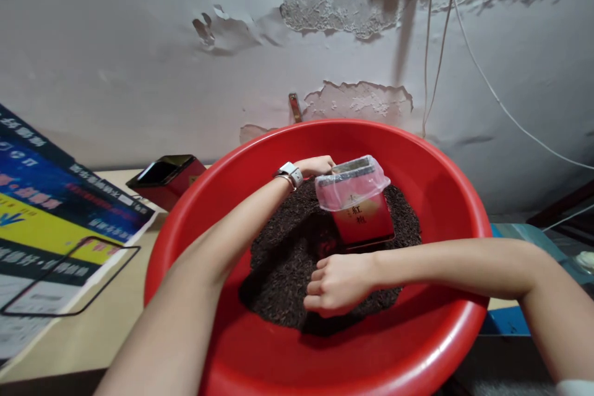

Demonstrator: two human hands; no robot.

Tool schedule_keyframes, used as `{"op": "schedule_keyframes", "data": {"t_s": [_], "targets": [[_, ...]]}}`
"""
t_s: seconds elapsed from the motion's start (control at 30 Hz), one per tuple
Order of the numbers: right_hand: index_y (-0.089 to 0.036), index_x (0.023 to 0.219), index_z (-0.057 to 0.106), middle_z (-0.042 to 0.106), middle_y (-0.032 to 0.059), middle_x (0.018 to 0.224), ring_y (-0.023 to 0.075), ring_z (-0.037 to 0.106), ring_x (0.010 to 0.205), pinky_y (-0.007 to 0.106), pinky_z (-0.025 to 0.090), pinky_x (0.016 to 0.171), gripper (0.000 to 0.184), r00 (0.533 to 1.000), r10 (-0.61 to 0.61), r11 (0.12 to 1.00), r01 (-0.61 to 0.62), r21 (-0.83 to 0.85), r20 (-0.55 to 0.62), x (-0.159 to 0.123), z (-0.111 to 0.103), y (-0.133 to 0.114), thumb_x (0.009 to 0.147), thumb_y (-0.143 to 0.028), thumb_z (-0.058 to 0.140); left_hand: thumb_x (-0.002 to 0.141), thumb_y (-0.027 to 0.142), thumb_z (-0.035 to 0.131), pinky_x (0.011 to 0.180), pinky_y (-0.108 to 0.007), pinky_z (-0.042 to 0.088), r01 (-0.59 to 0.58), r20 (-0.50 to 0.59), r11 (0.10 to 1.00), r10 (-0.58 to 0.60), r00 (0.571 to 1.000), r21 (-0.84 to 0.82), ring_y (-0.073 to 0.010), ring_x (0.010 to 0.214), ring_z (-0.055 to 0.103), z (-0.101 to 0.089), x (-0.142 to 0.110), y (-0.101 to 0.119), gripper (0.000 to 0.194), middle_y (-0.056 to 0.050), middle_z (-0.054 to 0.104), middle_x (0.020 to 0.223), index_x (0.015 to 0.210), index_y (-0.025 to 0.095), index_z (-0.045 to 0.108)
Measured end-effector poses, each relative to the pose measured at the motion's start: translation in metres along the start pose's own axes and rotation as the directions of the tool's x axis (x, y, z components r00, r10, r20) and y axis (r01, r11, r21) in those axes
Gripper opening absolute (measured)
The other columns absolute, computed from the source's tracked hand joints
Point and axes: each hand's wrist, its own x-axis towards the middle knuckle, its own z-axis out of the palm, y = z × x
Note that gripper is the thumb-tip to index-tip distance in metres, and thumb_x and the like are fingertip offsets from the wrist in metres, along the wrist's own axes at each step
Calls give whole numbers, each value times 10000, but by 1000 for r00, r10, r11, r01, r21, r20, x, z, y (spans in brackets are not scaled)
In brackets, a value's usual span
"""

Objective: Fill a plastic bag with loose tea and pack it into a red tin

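Note:
A large red plastic basin (445, 210) holds a wide heap of dark loose tea leaves (288, 278). On the heap stands a red tea tin (359, 223) with gold and dark lettering, slightly tilted. A clear plastic liner bag (352, 185) is folded out over its rim. My left hand (317, 166), with a white watch on the wrist, grips the tin's upper left edge; its fingertips are partly hidden. Low over the leaves in front of the tin, my right hand (341, 284) is closed in a fist. Whatever lies inside that fist is hidden.
Left of the basin, another red tin (171, 179) with a dark open top lies tilted on the table (116, 303). A printed blue and yellow board (55, 210) and a black wire frame (69, 312) are nearer. Behind, white cables (487, 83) hang along a peeling wall.

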Motion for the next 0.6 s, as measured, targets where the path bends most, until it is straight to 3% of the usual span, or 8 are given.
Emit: {"op": "schedule_keyframes", "data": {"t_s": [0.17, 0.27, 0.37, 0.47, 0.53, 0.6], "targets": [[-139, 897, 553, 631, 55, 811, 167, 595, 760, 318, 431, 662, 201, 998, -5, 998, 2, 60, 60, 1, -2, -10, 873, -250, 387, 692, 278, 521, 488, -228, 293, 62, -148, 991, -44, 988, 122, -93, 477, 386, -5, -8, 0, 235, -26, 513, 539, 637, 80, 635], [-148, 995, 543, 631, 64, 892, 192, 610, 793, 323, 467, 629, 259, 971, 122, 983, -147, 111, 203, -1, 6, -13, 877, -321, 392, 715, 266, 514, 511, -234, 318, 71, -150, 968, -35, 988, 239, -114, 499, 454, -1, -16, 4, 237, -59, 566, 568, 672, 81, 655], [-142, 1113, 501, 596, 119, 1035, 250, 606, 882, 364, 496, 616, 433, 889, 332, 920, -378, 98, 315, -7, 25, -10, 856, -475, 399, 733, 206, 470, 554, -238, 354, 74, -165, 958, -29, 986, 275, -152, 591, 545, 17, -37, 5, 227, -96, 627, 649, 734, 97, 668], [-117, 1226, 439, 516, 198, 1180, 325, 546, 1034, 457, 488, 714, 595, 784, 469, 822, -556, 124, 406, -15, 45, -5, 824, -555, 405, 702, 91, 418, 599, -244, 390, 79, -220, 920, 8, 975, 384, -181, 694, 601, 37, -65, 7, 272, -118, 660, 766, 828, 123, 656], [-98, 1306, 361, 420, 254, 1279, 354, 494, 1111, 494, 460, 782, 679, 717, 466, 736, -639, 222, 518, -20, 54, -5, 824, -576, 376, 702, 70, 406, 610, -260, 413, 78, -224, 873, 36, 974, 481, -205, 729, 620, 47, -82, 9, 290, -128, 664, 793, 868, 126, 638], [-77, 1343, 305, 330, 289, 1336, 364, 460, 1150, 500, 437, 831, 721, 680, 418, 655, -685, 319, 602, -21, 60, -9, 829, -581, 346, 730, 73, 395, 613, -278, 432, 80, -211, 839, 42, 977, 538, -228, 747, 630, 52, -94, 13, 282, -135, 663, 790, 890, 124, 621]]}}
